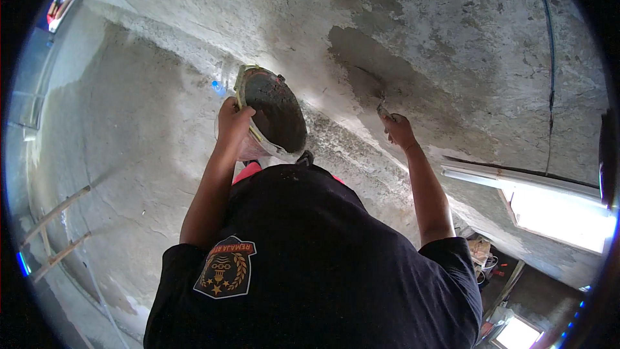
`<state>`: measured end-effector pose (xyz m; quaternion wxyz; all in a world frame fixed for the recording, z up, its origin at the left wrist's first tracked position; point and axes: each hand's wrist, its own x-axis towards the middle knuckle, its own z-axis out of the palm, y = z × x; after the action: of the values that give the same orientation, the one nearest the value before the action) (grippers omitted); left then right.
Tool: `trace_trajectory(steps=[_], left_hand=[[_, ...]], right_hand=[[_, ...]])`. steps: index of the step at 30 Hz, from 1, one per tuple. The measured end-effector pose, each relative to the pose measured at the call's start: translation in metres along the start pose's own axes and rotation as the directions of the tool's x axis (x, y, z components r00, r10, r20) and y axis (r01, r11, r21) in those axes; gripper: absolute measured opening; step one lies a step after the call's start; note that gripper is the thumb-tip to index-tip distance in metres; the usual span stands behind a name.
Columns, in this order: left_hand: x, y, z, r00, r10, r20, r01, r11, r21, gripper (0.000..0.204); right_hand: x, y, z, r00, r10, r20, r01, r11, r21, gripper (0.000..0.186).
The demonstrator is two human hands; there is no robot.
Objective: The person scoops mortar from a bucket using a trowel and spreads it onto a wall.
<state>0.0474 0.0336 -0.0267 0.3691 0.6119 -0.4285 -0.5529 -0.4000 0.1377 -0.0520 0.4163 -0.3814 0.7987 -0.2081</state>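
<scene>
My left hand (234, 123) grips the near left rim of a bucket (274, 111), which is tilted and has grey, wet-looking mortar coating its inside. My right hand (398, 129) is out to the right, closed round the handle of a small trowel (384, 111). The trowel is against or very near the rough grey wall (452, 52), at a darker damp patch (361, 58); its blade is hard to make out.
Below lies a dusty concrete floor (142, 174), with a clear blue-labelled bottle (218, 87) beyond the bucket. Wooden poles (58, 214) stand at far left. A dark cable (550, 90) runs along the wall above a bright window (558, 216). Clutter (481, 252) sits at lower right.
</scene>
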Motion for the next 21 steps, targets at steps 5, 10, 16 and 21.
trace_trajectory(steps=[5, 10, 16, 21], left_hand=[[0.004, -0.012, -0.005, 0.999, 0.039, -0.032, -0.039, 0.999, 0.001, 0.022], [0.000, -0.006, -0.010, 0.996, 0.041, -0.078, -0.032, 0.994, 0.108, 0.023], [-0.006, 0.002, -0.008, 0.998, 0.038, -0.051, -0.039, 0.999, -0.028, 0.026], [-0.008, 0.008, -0.011, 0.997, 0.041, -0.064, -0.036, 0.997, 0.071, 0.027]], right_hand=[[0.008, -0.001, 0.016, 0.999, 0.043, -0.031, -0.044, 0.998, -0.047, 0.044], [0.004, 0.013, 0.036, 0.999, 0.003, -0.036, -0.015, 0.946, -0.325, 0.026], [0.014, 0.020, 0.025, 0.757, -0.648, -0.083, 0.572, 0.719, -0.394, 0.042], [0.004, -0.001, 0.036, 0.996, 0.089, -0.009, -0.089, 0.972, -0.216, 0.045]])
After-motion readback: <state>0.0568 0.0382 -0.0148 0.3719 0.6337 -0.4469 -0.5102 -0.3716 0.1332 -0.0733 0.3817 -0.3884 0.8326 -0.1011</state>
